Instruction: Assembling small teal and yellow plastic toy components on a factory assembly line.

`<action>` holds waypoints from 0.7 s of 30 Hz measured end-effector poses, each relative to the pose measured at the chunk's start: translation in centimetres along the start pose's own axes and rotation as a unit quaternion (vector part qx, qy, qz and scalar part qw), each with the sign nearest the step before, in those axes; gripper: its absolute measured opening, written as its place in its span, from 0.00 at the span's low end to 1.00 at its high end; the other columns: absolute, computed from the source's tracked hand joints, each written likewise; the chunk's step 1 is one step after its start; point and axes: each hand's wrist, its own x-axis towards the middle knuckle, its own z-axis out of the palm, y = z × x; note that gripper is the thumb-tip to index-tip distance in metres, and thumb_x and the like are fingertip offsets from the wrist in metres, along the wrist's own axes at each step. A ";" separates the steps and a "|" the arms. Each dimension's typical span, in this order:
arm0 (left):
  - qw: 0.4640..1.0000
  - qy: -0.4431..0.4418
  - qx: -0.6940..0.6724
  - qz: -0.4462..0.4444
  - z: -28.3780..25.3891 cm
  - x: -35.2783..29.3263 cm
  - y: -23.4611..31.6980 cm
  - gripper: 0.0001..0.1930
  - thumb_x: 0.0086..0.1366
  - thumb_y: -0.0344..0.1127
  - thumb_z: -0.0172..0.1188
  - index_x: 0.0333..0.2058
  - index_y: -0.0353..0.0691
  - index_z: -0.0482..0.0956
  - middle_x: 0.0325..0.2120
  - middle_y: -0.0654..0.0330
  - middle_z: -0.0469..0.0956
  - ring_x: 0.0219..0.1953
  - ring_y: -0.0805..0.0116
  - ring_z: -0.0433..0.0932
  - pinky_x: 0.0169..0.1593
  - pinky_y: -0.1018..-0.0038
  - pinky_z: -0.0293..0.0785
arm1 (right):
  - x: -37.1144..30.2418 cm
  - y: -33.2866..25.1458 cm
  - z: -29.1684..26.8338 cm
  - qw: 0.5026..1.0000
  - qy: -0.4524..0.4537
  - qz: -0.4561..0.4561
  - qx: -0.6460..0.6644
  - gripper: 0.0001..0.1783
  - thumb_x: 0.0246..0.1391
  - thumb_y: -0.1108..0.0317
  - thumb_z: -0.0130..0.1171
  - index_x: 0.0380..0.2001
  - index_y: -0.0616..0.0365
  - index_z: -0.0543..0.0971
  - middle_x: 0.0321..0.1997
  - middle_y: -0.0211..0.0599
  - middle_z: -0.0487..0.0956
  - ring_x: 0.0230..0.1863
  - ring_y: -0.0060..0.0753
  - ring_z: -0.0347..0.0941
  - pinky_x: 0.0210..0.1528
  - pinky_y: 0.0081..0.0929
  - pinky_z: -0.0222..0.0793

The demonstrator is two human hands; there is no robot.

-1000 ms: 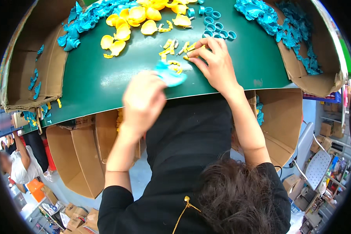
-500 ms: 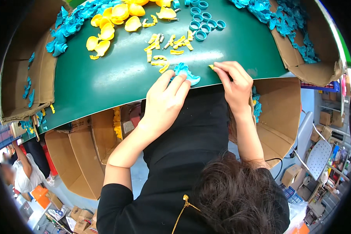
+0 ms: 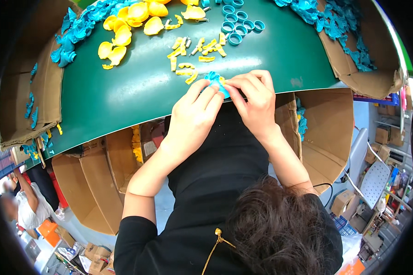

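My left hand and my right hand meet at the near edge of a green table. Together they pinch a small blue plastic part with a bit of yellow in it. Just beyond my fingers lie several small yellow clips. Farther back sit blue rings and yellow shell-shaped pieces. Most of the blue part is hidden under my fingers.
Blue plastic parts are heaped at the back left and in an open cardboard box at the right. Cardboard boxes stand under the table. Another person is at the lower left.
My right hand came back from the yellow clips to the table's near edge. My left hand brought the blue part there, and both hands now close together on it.
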 end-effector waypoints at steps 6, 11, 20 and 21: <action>1.000 -0.003 0.006 -0.001 -0.2 -0.2 -0.2 0.14 0.49 0.26 0.62 0.38 0.35 0.80 0.43 0.57 0.80 0.50 0.55 0.76 0.50 0.66 0.78 | 0.4 -1.0 -2.0 0.993 -0.104 0.001 -0.053 0.10 0.50 0.70 0.68 0.38 0.53 0.85 0.41 0.30 0.79 0.49 0.40 0.68 0.52 0.35 0.66; 0.997 0.024 0.070 0.034 -1.1 -0.4 -0.1 0.14 0.49 0.28 0.62 0.37 0.37 0.81 0.44 0.61 0.80 0.51 0.57 0.71 0.53 0.63 0.75 | 5.3 2.0 -2.9 0.981 -0.168 0.065 0.076 0.07 0.50 0.65 0.68 0.34 0.51 0.87 0.40 0.30 0.77 0.49 0.38 0.68 0.53 0.34 0.66; 0.995 0.052 0.051 -0.065 0.9 -1.3 1.6 0.13 0.52 0.36 0.70 0.36 0.38 0.81 0.44 0.60 0.80 0.55 0.55 0.67 0.53 0.66 0.75 | 10.2 2.6 4.2 0.984 -0.133 -0.120 -0.009 0.08 0.48 0.68 0.68 0.34 0.52 0.84 0.43 0.27 0.78 0.51 0.37 0.69 0.54 0.35 0.70; 0.995 0.066 0.057 -0.049 1.3 -1.5 1.3 0.13 0.52 0.36 0.71 0.35 0.39 0.81 0.44 0.61 0.80 0.55 0.55 0.68 0.52 0.66 0.75 | 10.2 2.8 4.0 0.983 -0.096 -0.158 0.010 0.09 0.48 0.70 0.67 0.36 0.53 0.83 0.43 0.27 0.78 0.52 0.37 0.69 0.54 0.36 0.69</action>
